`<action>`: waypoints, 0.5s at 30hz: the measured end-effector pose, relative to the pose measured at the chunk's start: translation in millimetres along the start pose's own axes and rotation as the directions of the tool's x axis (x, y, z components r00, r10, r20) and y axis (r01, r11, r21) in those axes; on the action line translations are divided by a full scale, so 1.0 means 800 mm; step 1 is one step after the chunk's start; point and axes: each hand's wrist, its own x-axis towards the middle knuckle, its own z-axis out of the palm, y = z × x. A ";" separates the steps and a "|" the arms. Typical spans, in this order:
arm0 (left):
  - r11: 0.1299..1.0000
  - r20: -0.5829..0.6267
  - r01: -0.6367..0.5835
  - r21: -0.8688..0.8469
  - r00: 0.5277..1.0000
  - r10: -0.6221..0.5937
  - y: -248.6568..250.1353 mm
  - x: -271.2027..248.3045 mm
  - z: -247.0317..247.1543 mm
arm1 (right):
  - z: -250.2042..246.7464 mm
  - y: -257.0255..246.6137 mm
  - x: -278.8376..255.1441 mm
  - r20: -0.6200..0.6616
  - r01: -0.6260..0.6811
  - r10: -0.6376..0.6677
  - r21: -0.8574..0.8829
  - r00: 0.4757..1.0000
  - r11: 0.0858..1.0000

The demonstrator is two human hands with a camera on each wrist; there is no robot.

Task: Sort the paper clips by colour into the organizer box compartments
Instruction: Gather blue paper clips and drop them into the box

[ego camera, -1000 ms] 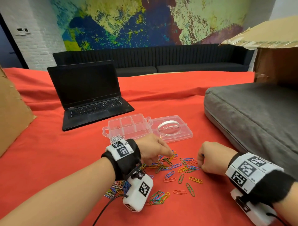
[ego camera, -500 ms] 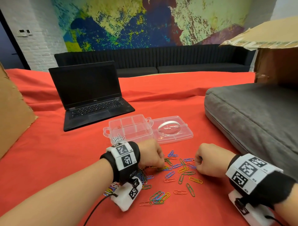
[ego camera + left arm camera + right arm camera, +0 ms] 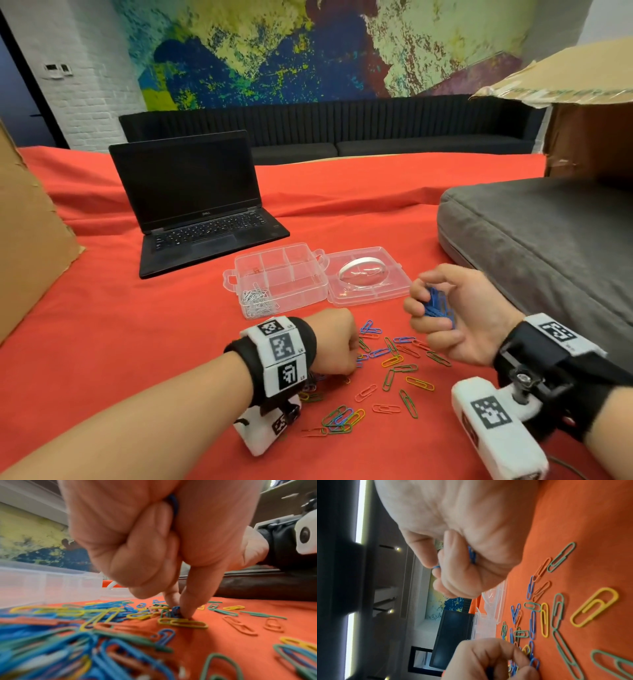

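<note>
Loose coloured paper clips (image 3: 394, 370) lie scattered on the red cloth in front of the clear organizer box (image 3: 308, 294). Its front-left compartment holds silver clips (image 3: 257, 301), and its lid (image 3: 394, 294) lies open to the right. My left hand (image 3: 352, 358) is down on the pile, thumb and forefinger pinching a blue clip (image 3: 175, 611), with more blue showing inside the curled palm. My right hand (image 3: 431, 308) is raised off the cloth, palm turned up, fingers curled round a bunch of blue clips (image 3: 440, 306), which also show in the right wrist view (image 3: 471, 555).
An open black laptop (image 3: 202, 212) stands behind the box on the left. A grey cushion (image 3: 548, 240) fills the right side, with a cardboard box (image 3: 589, 137) behind it. Another cardboard sheet (image 3: 27, 240) leans at the far left.
My right hand has lifted off the cloth and rolled palm-up, so its bunch of blue clips shows. My left hand has pulled back slightly and stays down on the pile.
</note>
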 end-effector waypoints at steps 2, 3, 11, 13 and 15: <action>0.986 0.019 0.052 -0.159 0.999 -0.050 -0.009 -0.003 -0.005 | 0.005 0.005 0.007 -0.126 -0.005 -0.020 -0.196 0.992 0.981; 0.929 0.048 0.122 -0.351 0.992 -0.113 -0.014 -0.006 -0.008 | 0.007 0.010 0.011 -0.174 -0.022 -0.042 -0.351 0.984 0.936; -0.124 0.251 0.243 -0.962 0.966 -0.057 -0.044 -0.021 -0.038 | 0.030 0.033 0.038 0.002 -0.056 -0.233 -0.969 0.972 -0.241; -0.057 0.242 0.237 -0.970 0.966 -0.096 -0.037 -0.017 -0.036 | 0.029 0.039 0.045 0.003 -0.076 -0.237 -0.944 0.972 -0.323; 0.213 0.198 0.230 -0.949 0.967 -0.161 -0.026 -0.011 -0.030 | 0.023 0.042 0.045 -0.031 -0.116 -0.240 -0.931 0.970 -0.346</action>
